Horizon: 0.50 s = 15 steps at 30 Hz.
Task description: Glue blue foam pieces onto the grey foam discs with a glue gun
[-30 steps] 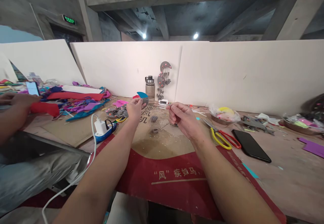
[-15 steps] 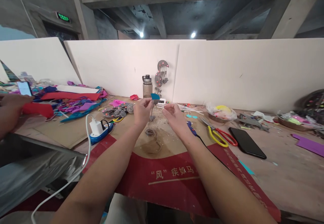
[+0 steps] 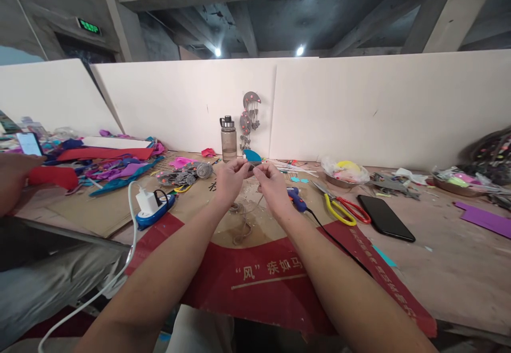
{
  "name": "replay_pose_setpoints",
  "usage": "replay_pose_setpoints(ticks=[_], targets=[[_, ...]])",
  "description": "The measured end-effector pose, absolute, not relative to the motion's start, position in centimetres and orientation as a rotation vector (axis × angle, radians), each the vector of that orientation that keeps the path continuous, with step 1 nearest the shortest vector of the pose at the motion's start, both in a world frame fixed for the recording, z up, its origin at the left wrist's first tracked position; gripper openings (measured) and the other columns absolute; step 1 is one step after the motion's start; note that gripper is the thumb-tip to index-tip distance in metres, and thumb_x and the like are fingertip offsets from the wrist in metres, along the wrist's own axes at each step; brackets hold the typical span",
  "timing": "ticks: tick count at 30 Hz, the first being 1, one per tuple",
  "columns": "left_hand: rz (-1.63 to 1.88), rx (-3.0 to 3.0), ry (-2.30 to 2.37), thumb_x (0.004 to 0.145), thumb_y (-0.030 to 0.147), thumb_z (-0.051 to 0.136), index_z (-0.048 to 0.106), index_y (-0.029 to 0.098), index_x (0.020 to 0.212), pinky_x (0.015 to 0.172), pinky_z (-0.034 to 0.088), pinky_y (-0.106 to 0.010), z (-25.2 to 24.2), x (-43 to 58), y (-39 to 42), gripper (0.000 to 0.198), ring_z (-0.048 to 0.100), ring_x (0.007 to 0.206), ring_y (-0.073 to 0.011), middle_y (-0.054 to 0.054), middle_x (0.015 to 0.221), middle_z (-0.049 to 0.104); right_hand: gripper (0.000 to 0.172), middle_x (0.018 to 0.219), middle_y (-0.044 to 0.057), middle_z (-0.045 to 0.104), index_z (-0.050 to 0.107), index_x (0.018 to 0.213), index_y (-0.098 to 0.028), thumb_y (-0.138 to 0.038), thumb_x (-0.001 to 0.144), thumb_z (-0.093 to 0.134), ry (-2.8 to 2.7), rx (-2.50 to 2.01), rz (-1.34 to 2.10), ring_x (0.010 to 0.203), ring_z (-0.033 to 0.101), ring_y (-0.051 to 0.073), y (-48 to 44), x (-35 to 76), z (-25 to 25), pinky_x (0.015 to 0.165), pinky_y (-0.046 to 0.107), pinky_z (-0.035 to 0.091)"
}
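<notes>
My left hand [image 3: 230,181] pinches the lower edge of a small fan-shaped piece of blue felt [image 3: 252,155], which has a grey part below the blue. Close beside it, my right hand [image 3: 273,183] is closed at the fingertips, on a thin brown cord [image 3: 255,206] that runs down from it. The fingertips hide where cord and felt meet. Below the hands the cord lies in loops on a brown and red paper sheet [image 3: 255,300], by a small coil [image 3: 235,207].
A glue gun [image 3: 296,198], yellow-and-red-handled scissors [image 3: 339,206] and a black phone [image 3: 385,217] lie to the right. Left are a blue power strip [image 3: 155,212] and felt scraps [image 3: 120,164]. A bottle [image 3: 229,140] and a grey hanging ornament [image 3: 250,113] stand behind. Another person's hand [image 3: 16,177] is far left.
My right hand has moved in to meet my left at the felt piece, and its fingers have closed on the cord. The view has shifted slightly.
</notes>
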<state>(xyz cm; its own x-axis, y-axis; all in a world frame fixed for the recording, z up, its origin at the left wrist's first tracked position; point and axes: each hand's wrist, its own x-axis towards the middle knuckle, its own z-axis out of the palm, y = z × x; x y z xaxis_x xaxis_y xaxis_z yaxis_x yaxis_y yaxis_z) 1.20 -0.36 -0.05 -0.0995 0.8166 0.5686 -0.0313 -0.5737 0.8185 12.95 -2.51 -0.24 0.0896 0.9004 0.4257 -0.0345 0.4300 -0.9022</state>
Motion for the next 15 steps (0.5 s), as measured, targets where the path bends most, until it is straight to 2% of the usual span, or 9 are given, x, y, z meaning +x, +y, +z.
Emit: replay_pose_setpoints(ticks=[6, 15], targets=[[1.558, 1.256, 0.611, 0.062, 0.037, 0.081, 0.065, 0.013, 0.072, 0.085, 0.056, -0.039, 0.05, 1.67, -0.47, 0.03, 0.065, 0.072, -0.0144, -0.001, 0.072, 0.063, 0.021, 0.059, -0.005, 0.043, 0.056, 0.073, -0.021, -0.042, 0.075, 0.058, -1.276, -0.904, 0.696, 0.054, 0.035, 0.011, -1.68, 13.63, -0.8, 0.051, 0.025, 0.032], [1.521, 1.264, 0.607, 0.063, 0.037, 0.081, 0.063, 0.013, 0.069, 0.084, 0.056, -0.04, 0.12, 1.44, -0.53, 0.03, 0.062, 0.069, -0.0127, 0.0, 0.071, 0.058, 0.025, 0.059, -0.005, 0.044, 0.057, 0.072, -0.02, -0.044, 0.073, 0.061, -1.229, -0.87, 0.798, 0.051, 0.03, 0.009, -2.08, 13.92, -0.44, 0.05, 0.024, 0.03]])
